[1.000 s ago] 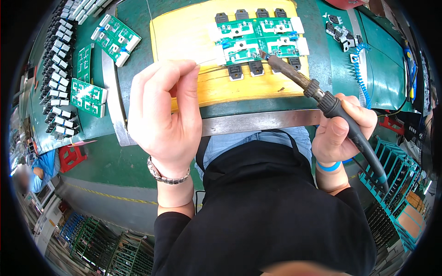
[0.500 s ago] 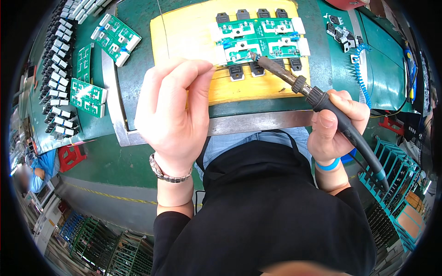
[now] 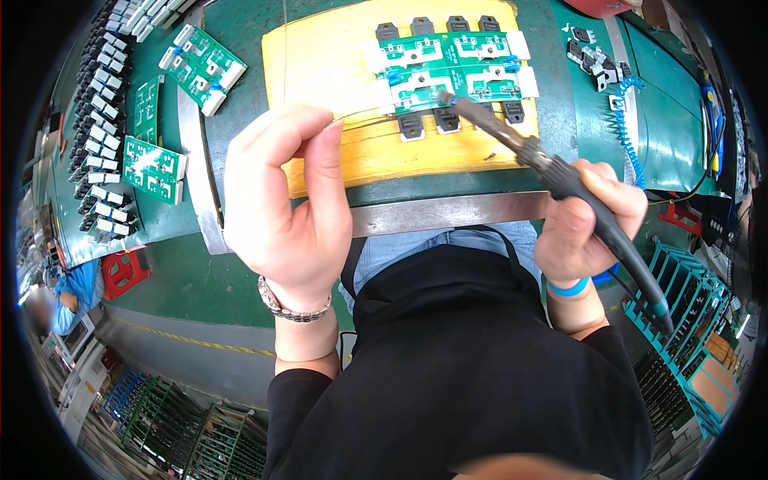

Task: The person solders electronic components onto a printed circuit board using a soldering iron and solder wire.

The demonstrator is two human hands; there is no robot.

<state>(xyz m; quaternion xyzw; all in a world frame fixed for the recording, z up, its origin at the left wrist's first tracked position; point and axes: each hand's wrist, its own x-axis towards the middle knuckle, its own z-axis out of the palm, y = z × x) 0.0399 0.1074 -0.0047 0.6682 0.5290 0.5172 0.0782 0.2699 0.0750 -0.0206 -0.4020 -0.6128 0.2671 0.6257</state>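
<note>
At my far left, rows of small black-and-white parts [image 3: 96, 136] line the green worktop [image 3: 200, 280], too many and too small to count, with three loose green circuit boards [image 3: 152, 164] just beside them. My left hand [image 3: 284, 200] is pinched shut on a thin solder wire [image 3: 364, 114], thumb against forefinger, and the wire runs rightward over the yellow wooden board [image 3: 320, 72] toward the work. On that board lie two rows of green circuit boards [image 3: 448, 68], touching each other, with four black components along the top edge and at least three along the bottom. My right hand [image 3: 588, 220] is clenched round the dark handle of a soldering iron [image 3: 544, 160], its tip touching the lower row near its middle. I judge this to be the soldering of one joint: the next move calls for bringing the wire's end right to the tip. A small heap of black parts [image 3: 592, 64] sits further right.
</note>
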